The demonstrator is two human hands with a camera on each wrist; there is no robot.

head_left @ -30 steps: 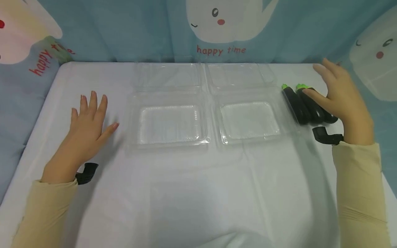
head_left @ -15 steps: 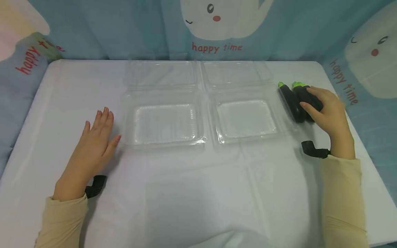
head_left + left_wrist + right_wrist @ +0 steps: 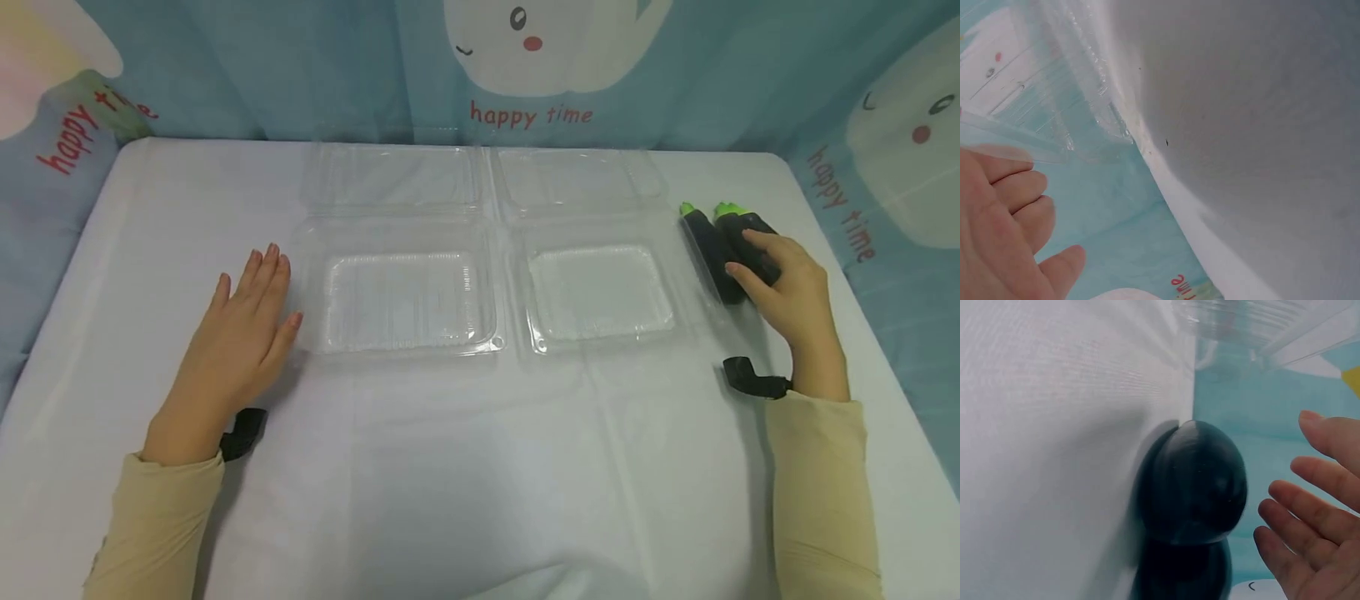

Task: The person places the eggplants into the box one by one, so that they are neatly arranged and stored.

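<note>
My right hand (image 3: 795, 287) is over the dark eggplants at the right, its thumb and fingertips spread over the near part of the right-hand eggplant (image 3: 750, 227). Beside it on the left lies another eggplant (image 3: 708, 254) with a green cap. In the right wrist view, the rounded end of an eggplant (image 3: 1197, 487) faces the camera, and the fingers (image 3: 1300, 506) are loosely extended, apart from it. My left hand (image 3: 232, 358) holds nothing, with straight fingers, palm down beside the left clear plastic container (image 3: 401, 300). Its fingertips overlap that container's edge in the left wrist view.
A second clear plastic container (image 3: 603, 292) stands right of the first, close to the eggplants. Both have their lids (image 3: 577, 179) laid back. White cloth (image 3: 480, 467) covers the table, and a blue printed curtain (image 3: 337, 67) hangs behind it.
My right hand has come down and inward from the table's right edge onto the eggplants. My left hand has shifted right, toward the left container, its fingers drawn closer together.
</note>
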